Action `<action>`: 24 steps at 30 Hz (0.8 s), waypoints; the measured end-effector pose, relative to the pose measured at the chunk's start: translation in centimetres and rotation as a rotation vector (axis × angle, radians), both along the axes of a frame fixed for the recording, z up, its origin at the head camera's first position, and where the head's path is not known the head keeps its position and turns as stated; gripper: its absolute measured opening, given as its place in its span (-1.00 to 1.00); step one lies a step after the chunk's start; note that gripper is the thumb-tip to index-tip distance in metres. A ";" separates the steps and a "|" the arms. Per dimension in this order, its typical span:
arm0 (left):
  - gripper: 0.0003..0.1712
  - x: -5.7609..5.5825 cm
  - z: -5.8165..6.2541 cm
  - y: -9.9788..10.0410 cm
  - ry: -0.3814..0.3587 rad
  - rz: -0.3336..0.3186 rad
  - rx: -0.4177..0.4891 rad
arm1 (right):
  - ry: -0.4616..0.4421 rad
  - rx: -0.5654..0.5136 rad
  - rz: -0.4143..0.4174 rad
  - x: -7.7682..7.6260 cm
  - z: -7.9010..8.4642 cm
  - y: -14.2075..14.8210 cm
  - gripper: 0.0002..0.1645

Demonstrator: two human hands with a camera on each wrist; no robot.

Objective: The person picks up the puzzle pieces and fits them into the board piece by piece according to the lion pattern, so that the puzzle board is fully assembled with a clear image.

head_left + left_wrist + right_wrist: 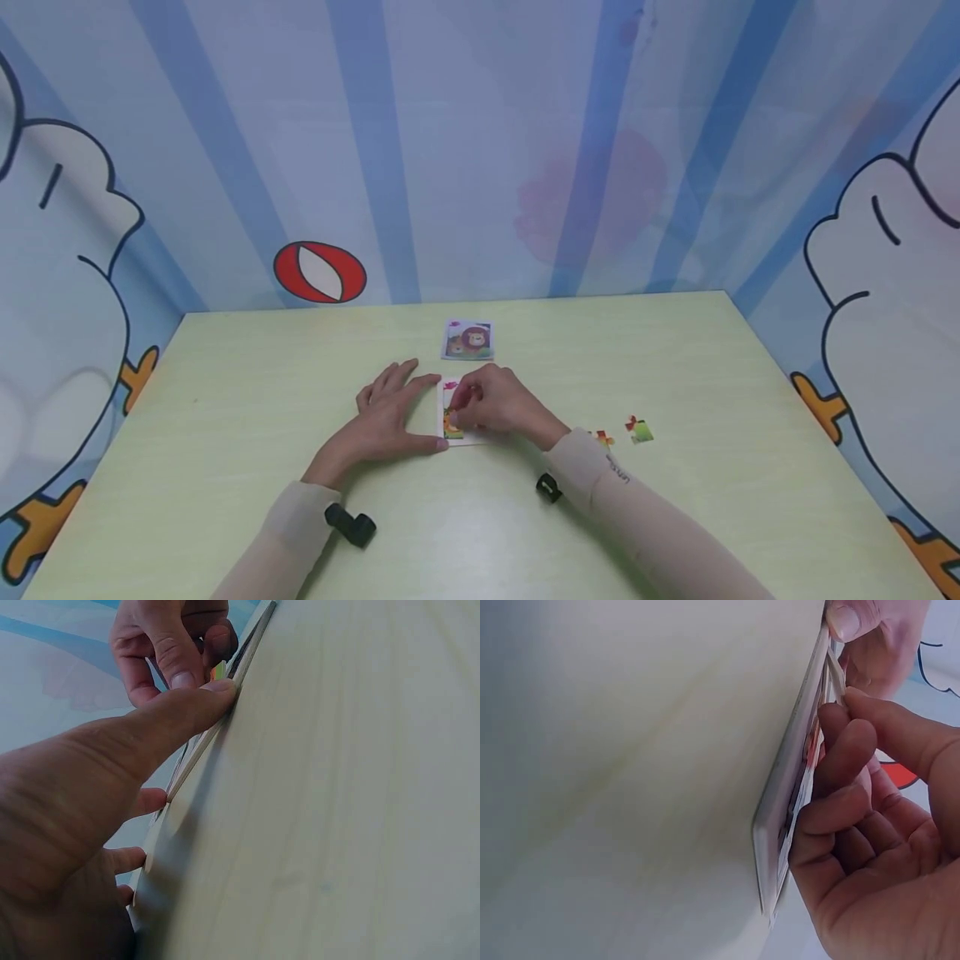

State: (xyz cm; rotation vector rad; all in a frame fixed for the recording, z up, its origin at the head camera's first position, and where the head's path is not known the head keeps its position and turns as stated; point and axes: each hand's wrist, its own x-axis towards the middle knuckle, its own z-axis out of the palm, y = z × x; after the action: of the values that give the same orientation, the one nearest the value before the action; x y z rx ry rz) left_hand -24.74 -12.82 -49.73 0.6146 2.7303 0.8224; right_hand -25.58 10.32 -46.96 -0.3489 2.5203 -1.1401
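A small picture puzzle in a white-edged tray (pixel 442 417) lies on the table, mostly covered by my right hand (pixel 498 402). That hand pinches a thin puzzle piece (pixel 837 673) between thumb and index finger, tilted against the tray near its left side. My left hand (pixel 386 421) is spread, its thumb pressing the tray's near left corner and its index fingertip at the far left corner. In the left wrist view, a sliver of the coloured piece (pixel 218 671) shows beside the left thumb. The other left fingers rest on the table.
Just beyond the tray lies a square picture card (pixel 468 340) with a lion. To the right is a loose puzzle piece (pixel 640 429); another piece (pixel 602 437) is partly hidden by the right sleeve. A cartoon-printed curtain (pixel 480 167) surrounds the table (pixel 262 375).
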 end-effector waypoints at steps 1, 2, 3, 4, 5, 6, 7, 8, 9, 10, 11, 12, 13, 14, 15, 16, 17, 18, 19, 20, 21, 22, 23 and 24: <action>0.13 0.0 0.0 0.0 0.000 0.000 0.001 | 0.002 0.009 0.004 0.0 0.0 0.0 -0.92; 0.13 0.0 0.0 0.0 0.000 0.000 0.002 | 0.003 0.014 0.010 0.0 0.1 0.0 -0.92; 0.13 0.0 0.0 0.0 0.000 0.000 0.003 | 0.006 0.020 0.013 0.1 0.1 0.0 -0.93; 0.13 0.0 0.0 0.0 -0.001 0.000 0.004 | 0.008 0.023 0.018 0.1 0.1 -0.1 -0.93; 0.13 0.0 0.0 0.0 0.000 0.000 0.005 | 0.009 0.026 0.022 0.1 0.0 0.0 -0.93; 0.13 0.0 0.0 0.0 0.000 0.000 0.005 | 0.009 0.027 0.025 0.1 0.0 -0.1 -0.93; 0.13 0.0 -0.1 -0.1 0.001 0.000 0.004 | 0.007 0.028 0.027 0.1 0.0 -0.1 -0.93; 0.13 -0.1 -0.1 -0.1 0.002 -0.001 0.004 | 0.008 0.029 0.029 0.1 0.0 -0.1 -0.93; 0.13 0.0 0.0 -0.1 0.003 -0.001 0.004 | 0.009 0.033 0.032 0.1 0.0 -0.1 -0.93; 0.13 0.0 0.0 0.0 0.002 -0.002 0.003 | 0.010 0.038 0.033 0.1 0.0 -0.1 -0.93; 0.13 0.0 0.0 0.0 0.002 -0.002 0.003 | 0.016 0.044 0.037 0.1 -0.1 -0.1 -0.93; 0.13 0.0 0.0 0.0 0.002 -0.003 0.002 | 0.023 0.052 0.043 0.1 -0.1 -0.2 -0.93; 0.13 0.0 0.0 0.0 0.001 -0.003 0.003 | 0.028 0.058 0.047 0.1 -0.1 -0.2 -0.93; 0.13 0.0 0.0 0.0 0.001 -0.003 0.003 | 0.033 0.065 0.051 0.1 -0.1 -0.3 -0.93; 0.12 0.0 0.0 -0.1 0.000 -0.003 0.004 | 0.040 0.073 0.056 0.1 -0.1 -0.3 -0.93; 0.13 0.0 0.0 -0.1 -0.001 -0.003 0.005 | 0.046 0.079 0.061 0.1 -0.1 -0.4 -0.92; 0.12 0.0 0.0 0.0 -0.002 -0.003 0.006 | 0.052 0.084 0.065 0.1 -0.1 -0.5 -0.92; 0.12 0.0 0.0 0.0 -0.002 -0.004 0.007 | 0.055 0.088 0.067 0.1 -0.1 -0.5 -0.92; 0.12 0.0 0.0 0.0 -0.002 -0.004 0.008 | 0.057 0.091 0.067 0.1 -0.1 -0.5 -0.92; 0.12 0.0 -0.1 0.0 -0.002 -0.004 0.007 | 0.060 0.094 0.067 0.1 0.0 -0.6 -0.91; 0.13 0.0 -0.1 0.0 -0.002 -0.004 0.008 | 0.063 0.096 0.068 0.1 0.0 -0.6 -0.91; 0.13 0.0 -0.1 0.0 -0.003 -0.004 0.008 | 0.065 0.096 0.070 0.1 0.0 -0.6 -0.91; 0.13 0.0 -0.1 0.0 -0.003 -0.003 0.008 | 0.064 0.095 0.069 0.1 0.0 -0.6 -0.91; 0.13 0.0 0.0 0.0 -0.003 -0.003 0.008 | 0.065 0.093 0.069 0.1 0.0 -0.6 -0.91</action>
State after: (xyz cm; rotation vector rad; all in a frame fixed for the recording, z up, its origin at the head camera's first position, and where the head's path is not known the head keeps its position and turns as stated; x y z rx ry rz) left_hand -24.76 -12.84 -49.78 0.6187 2.7237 0.8327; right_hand -25.48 9.72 -46.96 -0.4505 2.5854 -0.9978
